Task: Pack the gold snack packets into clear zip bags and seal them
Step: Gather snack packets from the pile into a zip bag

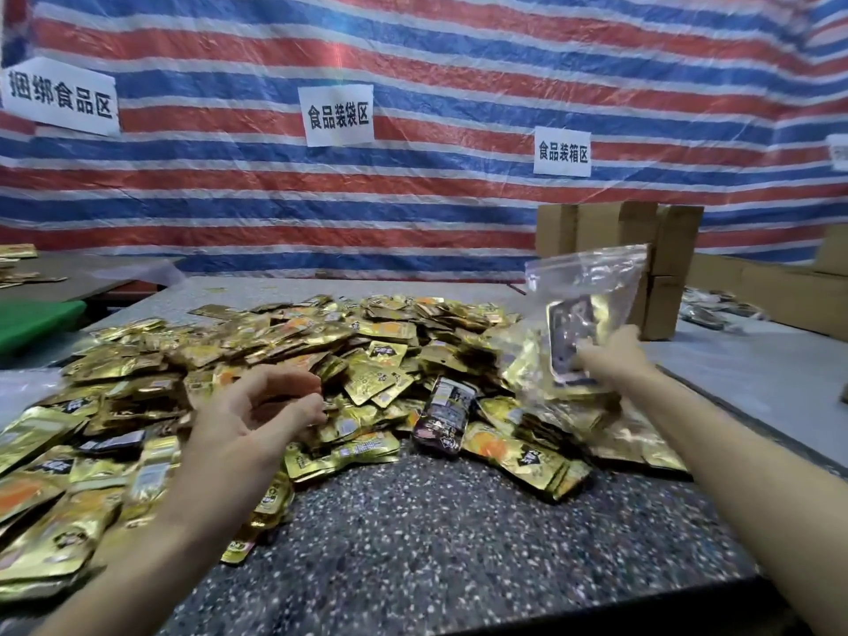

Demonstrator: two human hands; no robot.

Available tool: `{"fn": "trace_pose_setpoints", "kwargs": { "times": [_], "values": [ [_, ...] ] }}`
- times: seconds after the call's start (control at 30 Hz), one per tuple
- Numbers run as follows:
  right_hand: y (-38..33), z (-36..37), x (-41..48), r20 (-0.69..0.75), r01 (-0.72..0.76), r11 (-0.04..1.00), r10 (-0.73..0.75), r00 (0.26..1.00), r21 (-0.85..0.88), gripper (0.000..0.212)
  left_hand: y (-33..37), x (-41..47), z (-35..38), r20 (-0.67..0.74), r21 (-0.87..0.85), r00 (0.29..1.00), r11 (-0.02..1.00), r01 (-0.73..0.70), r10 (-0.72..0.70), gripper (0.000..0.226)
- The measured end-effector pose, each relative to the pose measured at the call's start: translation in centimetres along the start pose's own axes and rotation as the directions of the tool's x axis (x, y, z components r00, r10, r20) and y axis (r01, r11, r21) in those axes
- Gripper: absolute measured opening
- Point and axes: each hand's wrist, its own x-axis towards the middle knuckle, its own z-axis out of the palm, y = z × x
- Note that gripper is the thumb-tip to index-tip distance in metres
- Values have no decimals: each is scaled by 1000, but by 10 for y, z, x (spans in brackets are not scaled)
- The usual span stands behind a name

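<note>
A broad heap of gold snack packets (pixel 293 342) covers the speckled table (pixel 436 543). My right hand (pixel 605 355) grips a clear zip bag (pixel 587 291) and holds it upright above the heap's right side; packets show through its plastic, among them a dark one. My left hand (pixel 261 406) hovers over the middle of the heap with its fingers curled and nothing visibly in them. A dark purple packet (pixel 443 417) lies among the gold ones near the front of the heap.
Cardboard boxes (pixel 642 250) stand behind the bag at the back right. More flat cardboard (pixel 780 291) lies further right. A green surface (pixel 36 323) sits at the left. A striped tarp (pixel 413 62) with white paper signs hangs behind the table.
</note>
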Motion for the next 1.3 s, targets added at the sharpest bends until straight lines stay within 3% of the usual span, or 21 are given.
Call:
{"fn": "trace_pose_setpoints", "kwargs": {
  "times": [0.07,0.17,0.27,0.4,0.57,0.73,0.83,0.9,0.93,1.0,1.03,1.13,1.23,1.3],
  "values": [
    [12,14,5,-122,-34,967,3,993,-251,90,-1,-1,1,21,24,1000,1000,-10,9,18],
    [7,30,-5,-282,95,855,-270,921,-510,69,-1,-3,-2,27,47,1000,999,-17,16,16],
    [-6,41,-10,-207,165,757,-370,906,-632,44,-2,-5,-9,7,51,1000,999,11,-12,8],
    [-10,52,-16,-37,134,731,-212,976,-670,47,-3,-9,-19,-19,80,999,996,49,-47,16],
    [6,60,-13,-9,175,705,-250,968,-687,61,3,-16,-39,-15,113,998,992,55,-54,21],
    [6,61,-17,123,135,734,-71,990,-666,103,6,-20,-52,-23,142,997,987,79,-76,23],
    [-2,56,-19,72,207,731,-213,974,-650,60,5,-23,-61,-19,177,996,980,89,-87,21],
    [-11,50,-13,-60,288,773,-387,920,-565,31,4,-23,-65,-26,177,995,979,99,-96,20],
    [-18,47,-9,-138,303,803,-425,895,-513,26,3,-21,-67,-34,174,995,979,103,-98,19],
    [-33,39,-1,-238,282,835,-429,871,-471,33,2,-19,-69,-40,165,994,980,108,-102,18],
    [-39,37,2,-234,238,812,-411,881,-533,42,2,-19,-69,-36,165,994,980,110,-105,18],
    [-51,42,4,-98,147,634,-336,937,-759,61,4,-16,-69,-9,187,993,976,113,-114,18],
    [-65,69,-19,27,302,612,-417,909,-731,72,4,-12,-67,-15,195,993,974,118,-118,15],
    [-74,87,-40,92,419,628,-485,870,-656,65,2,-9,-64,-27,191,992,974,125,-122,15]
  ]
}}
